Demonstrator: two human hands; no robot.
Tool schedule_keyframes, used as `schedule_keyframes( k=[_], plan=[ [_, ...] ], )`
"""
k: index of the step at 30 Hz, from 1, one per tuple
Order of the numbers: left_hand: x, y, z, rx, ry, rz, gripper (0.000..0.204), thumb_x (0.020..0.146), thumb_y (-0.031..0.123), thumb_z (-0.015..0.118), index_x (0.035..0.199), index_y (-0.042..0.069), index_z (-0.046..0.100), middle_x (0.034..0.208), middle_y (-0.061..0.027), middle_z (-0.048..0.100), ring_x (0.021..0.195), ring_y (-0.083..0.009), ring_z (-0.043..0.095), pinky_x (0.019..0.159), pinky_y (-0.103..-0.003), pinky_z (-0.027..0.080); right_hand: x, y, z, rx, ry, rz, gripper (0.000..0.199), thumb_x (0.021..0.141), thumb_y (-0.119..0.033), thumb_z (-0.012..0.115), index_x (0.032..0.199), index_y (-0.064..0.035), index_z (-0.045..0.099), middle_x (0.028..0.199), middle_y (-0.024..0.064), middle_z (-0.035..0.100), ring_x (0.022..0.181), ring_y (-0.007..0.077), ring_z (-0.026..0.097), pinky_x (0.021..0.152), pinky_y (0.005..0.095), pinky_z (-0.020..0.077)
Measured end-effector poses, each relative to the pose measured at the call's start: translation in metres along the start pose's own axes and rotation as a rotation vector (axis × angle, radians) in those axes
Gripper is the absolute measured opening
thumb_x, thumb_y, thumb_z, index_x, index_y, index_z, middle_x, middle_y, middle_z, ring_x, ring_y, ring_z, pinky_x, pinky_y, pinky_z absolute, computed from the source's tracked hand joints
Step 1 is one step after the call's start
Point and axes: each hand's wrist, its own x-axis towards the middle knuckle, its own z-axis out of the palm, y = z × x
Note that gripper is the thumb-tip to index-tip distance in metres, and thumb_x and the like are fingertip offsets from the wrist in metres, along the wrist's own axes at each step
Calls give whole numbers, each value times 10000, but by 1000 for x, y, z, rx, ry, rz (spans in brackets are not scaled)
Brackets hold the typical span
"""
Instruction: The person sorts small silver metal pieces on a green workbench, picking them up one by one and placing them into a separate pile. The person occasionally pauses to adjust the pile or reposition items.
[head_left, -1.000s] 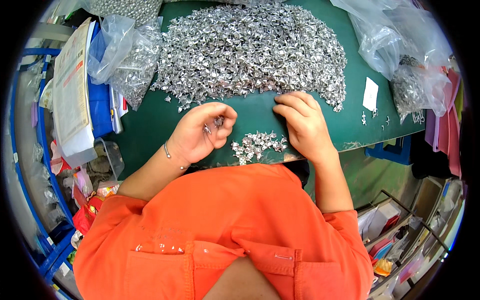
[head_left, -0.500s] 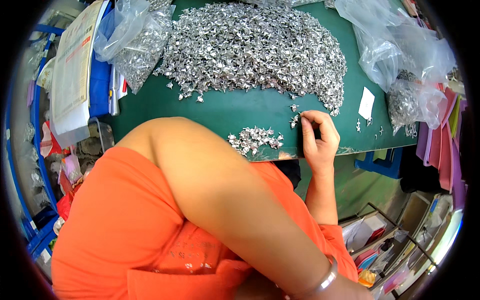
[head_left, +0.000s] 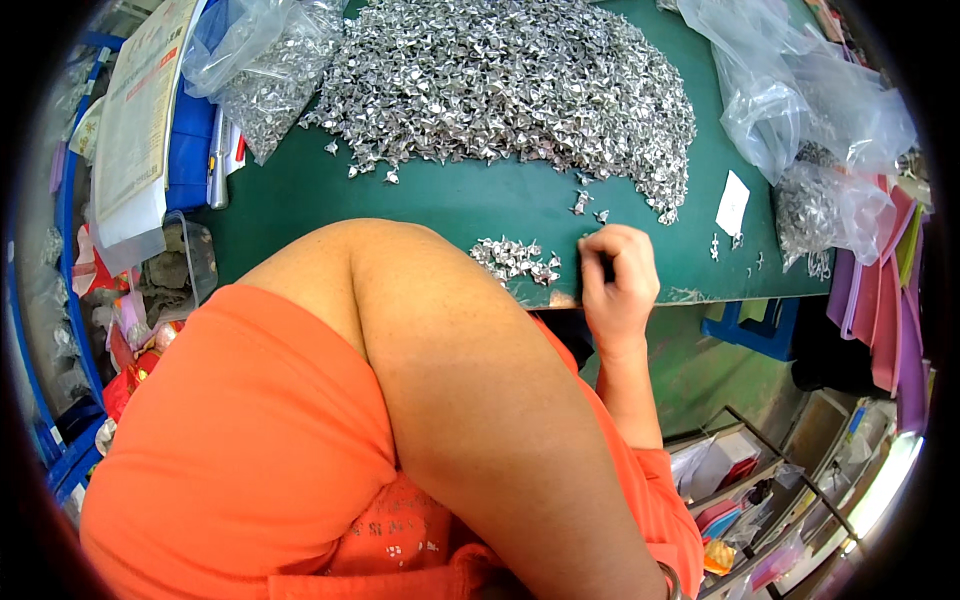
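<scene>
My right hand point(head_left: 620, 280) rests by the near edge of the green table point(head_left: 440, 205), fingers curled and thumb and forefinger brought together at the tabletop. Whatever lies between the fingertips is hidden. Just left of the hand is a small cluster of silvery metal pieces point(head_left: 515, 260). Beyond the fingertips lie a few loose metal pieces point(head_left: 581, 203), and behind them spreads a big heap of similar pieces point(head_left: 500, 90). My left arm point(head_left: 470, 370) bends across the front of my body, a metal bracelet point(head_left: 672, 580) at its wrist; the left hand is out of the picture.
Clear plastic bags of metal parts stand at the back left point(head_left: 275, 95) and right point(head_left: 810, 200). A white paper slip point(head_left: 733, 203) lies to the right. Blue bins with papers point(head_left: 195, 150) line the left side; a blue stool point(head_left: 755, 330) is under the table.
My right hand has moved a little left, its fingers curling in more. My left forearm has swung lower, taking the bracelet toward the bottom edge. The whole view has shifted slightly.
</scene>
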Motion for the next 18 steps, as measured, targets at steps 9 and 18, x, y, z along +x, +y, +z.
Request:
schedule_keyframes(
  k=[9, 18],
  plan=[
    [0, 3, -5, -77, 2, -20, 236, 961, 230, 612, 850, 29, 671, 779, -77, 681, 645, -167, 597, 579, -288, 474, 21, 10, 2, -70, -1, -117, 222, 760, 123, 670, 934, -14, 678, 979, 114, 724, 862, 300, 667, 773, 374, 520],
    [-6, 5, -8, -70, 15, -28, 245, 969, 244, 605, 861, 32, 664, 785, -74, 677, 648, -165, 603, 571, -280, 475, 17, 12, -5, -62, -71, -158, 220, 745, 112, 681, 910, -33, 660, 929, 103, 673, 847, 308, 623, 774, 388, 498]
  ],
)
